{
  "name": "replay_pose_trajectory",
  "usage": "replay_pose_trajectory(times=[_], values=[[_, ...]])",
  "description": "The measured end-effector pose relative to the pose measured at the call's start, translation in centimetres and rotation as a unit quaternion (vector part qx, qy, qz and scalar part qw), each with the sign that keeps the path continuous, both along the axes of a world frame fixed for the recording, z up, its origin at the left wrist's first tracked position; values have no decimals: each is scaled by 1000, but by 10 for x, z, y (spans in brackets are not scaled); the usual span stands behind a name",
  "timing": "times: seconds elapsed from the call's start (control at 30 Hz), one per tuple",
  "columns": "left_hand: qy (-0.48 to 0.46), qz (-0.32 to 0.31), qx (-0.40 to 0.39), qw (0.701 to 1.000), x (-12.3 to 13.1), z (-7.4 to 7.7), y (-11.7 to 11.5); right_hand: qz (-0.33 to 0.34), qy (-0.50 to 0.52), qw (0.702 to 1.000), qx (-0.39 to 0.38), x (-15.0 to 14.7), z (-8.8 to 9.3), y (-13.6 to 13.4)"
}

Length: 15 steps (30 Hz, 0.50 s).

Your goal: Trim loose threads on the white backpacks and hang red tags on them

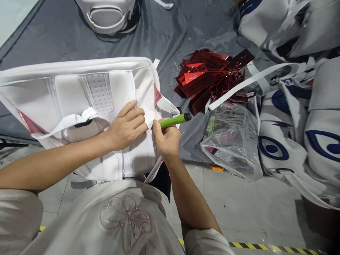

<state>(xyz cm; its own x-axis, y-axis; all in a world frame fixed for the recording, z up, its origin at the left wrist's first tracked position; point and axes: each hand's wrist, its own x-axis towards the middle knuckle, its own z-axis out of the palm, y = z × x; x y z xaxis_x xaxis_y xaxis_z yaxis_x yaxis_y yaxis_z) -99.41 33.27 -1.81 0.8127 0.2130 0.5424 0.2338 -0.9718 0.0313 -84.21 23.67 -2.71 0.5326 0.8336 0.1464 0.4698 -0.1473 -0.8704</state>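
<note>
A white padded backpack (79,95) lies back-side up across my lap, straps and mesh panel showing. My left hand (127,125) rests on it with fingers curled, pressing the fabric near its right edge. My right hand (166,138) is closed around a green pen-like tool (174,120), whose tip points left at the spot just beside my left fingers. A white strap (66,122) with a black buckle crosses the bag to the left of my left hand.
A heap of dark red hang tags (209,76) lies on the grey sheet (170,32) ahead. A clear plastic bag (231,141) sits to the right. More white bags with blue eye prints (300,141) pile at right. Another white bag (108,16) lies at the top.
</note>
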Motion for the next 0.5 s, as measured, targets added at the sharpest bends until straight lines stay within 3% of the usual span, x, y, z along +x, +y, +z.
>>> replay_pose_trajectory(times=[0.23,0.33,0.47,0.5], values=[[51,31,-45,997,2,3,2,21,29,999,17,2,-1,1],[33,29,2,999,0,3,3,28,52,998,24,1,-6,4],[-7,13,77,997,-7,12,-7,-35,46,998,12,-10,-13,0],[-5,17,81,997,-10,12,-7,-24,44,999,9,-11,-14,0]])
